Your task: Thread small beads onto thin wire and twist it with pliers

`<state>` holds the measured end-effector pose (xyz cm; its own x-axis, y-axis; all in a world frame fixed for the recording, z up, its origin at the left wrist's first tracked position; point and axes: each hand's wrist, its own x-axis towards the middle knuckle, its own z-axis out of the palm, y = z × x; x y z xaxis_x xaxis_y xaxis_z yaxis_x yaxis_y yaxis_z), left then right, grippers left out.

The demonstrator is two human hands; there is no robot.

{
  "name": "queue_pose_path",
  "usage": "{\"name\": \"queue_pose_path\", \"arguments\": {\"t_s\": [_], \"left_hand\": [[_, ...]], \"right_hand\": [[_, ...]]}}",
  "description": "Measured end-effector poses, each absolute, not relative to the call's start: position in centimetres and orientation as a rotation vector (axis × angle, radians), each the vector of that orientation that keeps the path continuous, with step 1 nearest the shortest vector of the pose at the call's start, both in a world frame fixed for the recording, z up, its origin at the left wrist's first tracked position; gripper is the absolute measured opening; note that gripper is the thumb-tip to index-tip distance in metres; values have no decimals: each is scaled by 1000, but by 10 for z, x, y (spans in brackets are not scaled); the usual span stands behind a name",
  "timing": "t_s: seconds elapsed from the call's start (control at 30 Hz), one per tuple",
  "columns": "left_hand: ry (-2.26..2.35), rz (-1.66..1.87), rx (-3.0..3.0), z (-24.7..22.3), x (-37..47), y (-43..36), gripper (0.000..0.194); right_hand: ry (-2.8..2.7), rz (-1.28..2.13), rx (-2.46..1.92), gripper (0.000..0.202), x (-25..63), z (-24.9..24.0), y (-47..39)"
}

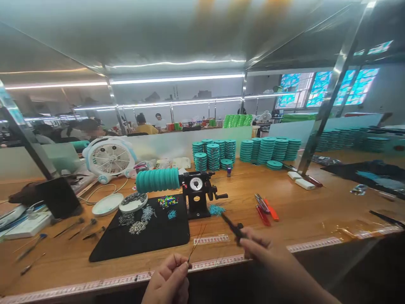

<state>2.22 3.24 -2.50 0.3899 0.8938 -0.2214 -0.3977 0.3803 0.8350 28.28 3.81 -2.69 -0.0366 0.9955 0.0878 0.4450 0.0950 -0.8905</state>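
Note:
My left hand (169,278) is closed at the front edge of the table. Its thumb and forefinger pinch several thin dark strands (196,244), whose loose ends stick up. My right hand (257,245) is wrapped around a slim black tool (232,226). The tool tapers and points up and left; its exact kind is unclear. Just beyond its tip lies a small heap of blue-green bits (217,210). Behind that stands a black hand-cranked winder (198,198) with a round dial and a row of teal spools (157,180) on its shaft.
A black mat (148,236) carries small piles of colourful beads (167,202) and metal pieces (138,227). White dishes (107,205), a fan (110,158) and a dark tablet-like panel (59,197) are left. Stacked teal spools (213,156) stand behind. Red-handled cutters (263,213) and an orange knife (272,210) lie right.

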Motion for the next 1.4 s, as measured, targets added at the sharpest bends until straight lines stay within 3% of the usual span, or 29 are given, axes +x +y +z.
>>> {"name": "queue_pose_path", "arguments": {"t_s": [0.07,0.17,0.37,0.6,0.97,1.4], "left_hand": [[733,922,765,-23,17,28,32],[655,854,678,-20,7,20,28],[535,760,566,-16,-6,7,25],[570,696,585,-17,-5,5,26],[752,942,710,-35,2,3,33],[774,893,649,-38,-11,0,30]], "right_hand": [[-1538,1303,-1167,40,247,-32,21],[-1574,1431,-1025,47,218,-36,11],[-1711,1470,-786,46,202,-16,5],[-1785,1355,-840,42,195,-15,4],[-1826,1188,-939,39,187,-30,0],[-1778,1296,-926,35,185,-34,1]]}}
